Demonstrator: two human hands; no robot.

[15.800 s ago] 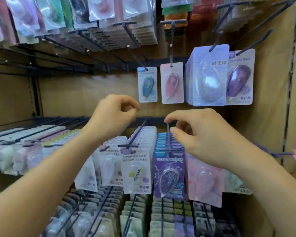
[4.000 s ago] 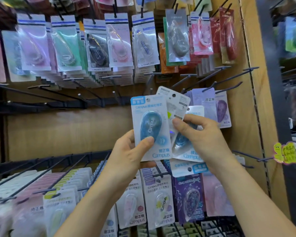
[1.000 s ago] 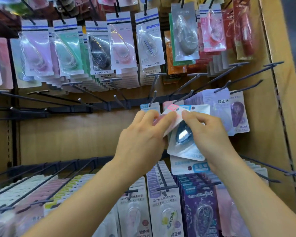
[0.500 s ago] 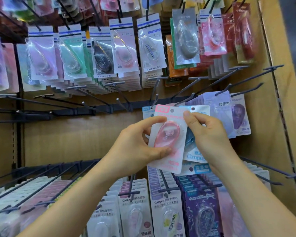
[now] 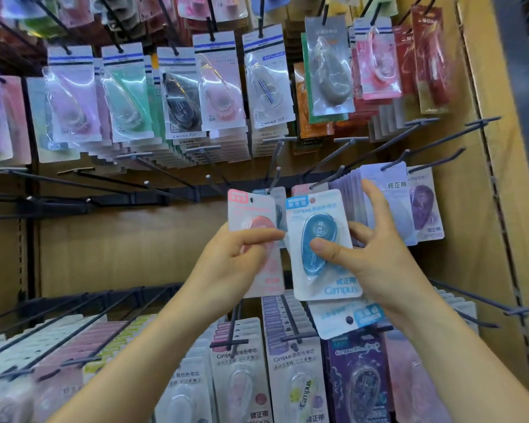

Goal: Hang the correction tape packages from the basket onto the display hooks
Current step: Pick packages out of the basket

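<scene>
My left hand (image 5: 235,261) pinches a pink correction tape package (image 5: 251,215) upright in front of the middle row of hooks. My right hand (image 5: 367,257) grips a blue Campus correction tape package (image 5: 318,239), thumb on its blister. A second blue-labelled package (image 5: 348,319) hangs upside down below that hand. Just behind the pink package's top, a bare display hook (image 5: 274,181) points toward me, with blue and pink packages hanging far back on it and its neighbour. No basket is in view.
Purple packages (image 5: 422,206) hang on hooks right of my right hand. Mono Air packages (image 5: 180,96) fill the upper row. Campus refills (image 5: 293,377) fill the lower row. Several long bare hooks (image 5: 74,190) jut out at left. A wooden side panel (image 5: 498,209) bounds the right.
My hands have drawn apart: the pink package shifted left with my left hand, uncovering the blue package in my right hand. The camera tilted slightly up.
</scene>
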